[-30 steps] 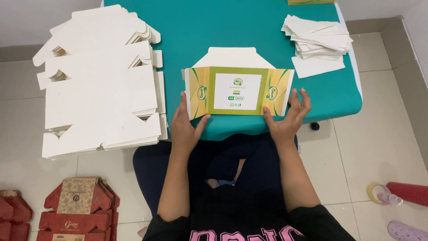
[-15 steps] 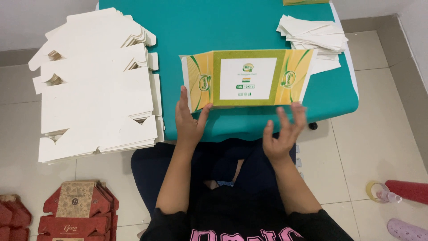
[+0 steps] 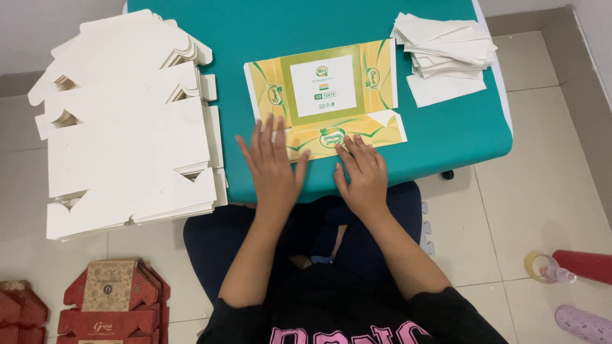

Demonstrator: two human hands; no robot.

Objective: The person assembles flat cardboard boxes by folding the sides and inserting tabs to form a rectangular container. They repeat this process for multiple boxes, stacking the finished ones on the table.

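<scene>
A flat yellow and green printed cardboard box blank lies on the teal table, printed side up, with a white label panel in its middle. My left hand lies flat, fingers spread, on the blank's near left corner. My right hand presses flat on the near flap of the blank, just right of the left hand. Neither hand grips anything.
A tall stack of white die-cut cardboard blanks stands at the left, overhanging the table. A pile of folded white papers lies at the table's far right. Red boxes sit on the floor at lower left; bottles at lower right.
The blank, earlier held up folded at the table's front edge, now lies opened flat on the table. Both hands moved from its lower edge to rest flat on its near part.
</scene>
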